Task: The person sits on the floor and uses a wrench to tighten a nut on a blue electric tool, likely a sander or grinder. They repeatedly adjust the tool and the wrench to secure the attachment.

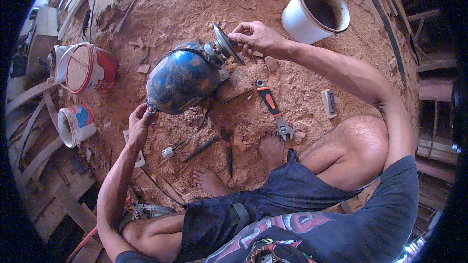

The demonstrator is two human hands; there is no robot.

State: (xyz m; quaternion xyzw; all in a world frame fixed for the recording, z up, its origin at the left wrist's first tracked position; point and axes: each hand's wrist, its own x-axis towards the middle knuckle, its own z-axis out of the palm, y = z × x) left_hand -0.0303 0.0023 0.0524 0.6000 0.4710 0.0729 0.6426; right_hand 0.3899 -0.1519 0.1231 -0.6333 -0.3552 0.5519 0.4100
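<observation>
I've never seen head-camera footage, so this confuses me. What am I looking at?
These are a person's bare hands, not a machine's. The single picture comes from a fisheye camera worn on the head, looking down, so straight edges bend. The left hand touches the lower end of a blue, rounded motor-like body; the right hand is at the dark wheel on its other end. On the littered, reddish-brown ground lie an adjustable wrench and pliers. A white bucket sits at upper right.
</observation>
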